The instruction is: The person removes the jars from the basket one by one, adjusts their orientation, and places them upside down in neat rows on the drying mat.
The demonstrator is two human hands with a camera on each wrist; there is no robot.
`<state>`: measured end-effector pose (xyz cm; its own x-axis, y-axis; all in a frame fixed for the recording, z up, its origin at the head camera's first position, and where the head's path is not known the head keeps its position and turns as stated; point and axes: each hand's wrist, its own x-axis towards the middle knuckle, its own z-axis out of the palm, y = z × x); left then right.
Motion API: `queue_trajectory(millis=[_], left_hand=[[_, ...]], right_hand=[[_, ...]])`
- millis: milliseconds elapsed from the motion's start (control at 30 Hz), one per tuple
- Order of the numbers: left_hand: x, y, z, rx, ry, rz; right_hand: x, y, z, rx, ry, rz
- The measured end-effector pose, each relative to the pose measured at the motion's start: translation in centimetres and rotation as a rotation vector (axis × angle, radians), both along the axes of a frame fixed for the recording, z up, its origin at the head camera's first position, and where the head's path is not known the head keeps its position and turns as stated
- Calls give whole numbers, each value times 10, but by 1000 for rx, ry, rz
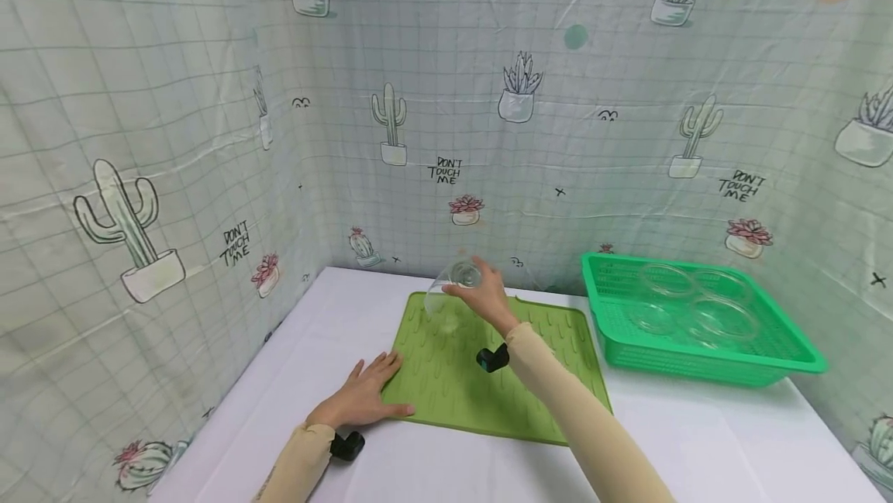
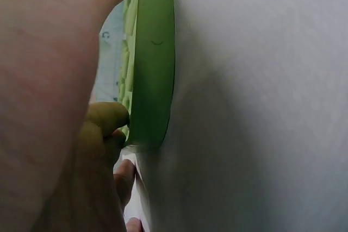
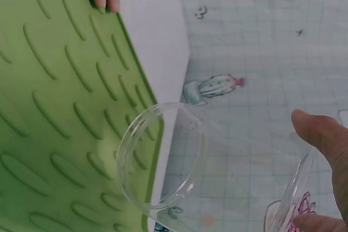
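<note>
My right hand grips a clear, see-through cup-like vessel above the back left part of the green mat. The vessel is tilted, its wide round rim turned down and away from the fingers. In the right wrist view, the thumb and a finger pinch a flat clear disc-like end; its exact shape is hard to make out. My left hand rests spread on the left front corner of the mat, whose thick edge shows beside the fingers in the left wrist view.
A green plastic basket stands at the right of the white table, with several clear round vessels inside. A cactus-print curtain closes off the back and both sides.
</note>
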<state>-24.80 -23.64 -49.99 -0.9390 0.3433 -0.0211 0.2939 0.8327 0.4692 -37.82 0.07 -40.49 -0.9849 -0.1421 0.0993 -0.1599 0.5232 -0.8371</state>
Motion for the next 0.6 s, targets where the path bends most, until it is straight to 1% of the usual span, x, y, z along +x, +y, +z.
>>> queue_trajectory(millis=[133,267,433,600], left_hand=[[0,0,1,-3,-15,-10],[-2,-1,1,-21,-10,-10],[-4,-2,-1,-24,-2,-11],[-4,-3,-4,-30,1,-17]], right_hand=[[-5,-7,-3,31,24,18],[-8,-14,-3,23,47,44],[-9,-22,-8,33,55,69],[-9,-29,-13,34,63,71]])
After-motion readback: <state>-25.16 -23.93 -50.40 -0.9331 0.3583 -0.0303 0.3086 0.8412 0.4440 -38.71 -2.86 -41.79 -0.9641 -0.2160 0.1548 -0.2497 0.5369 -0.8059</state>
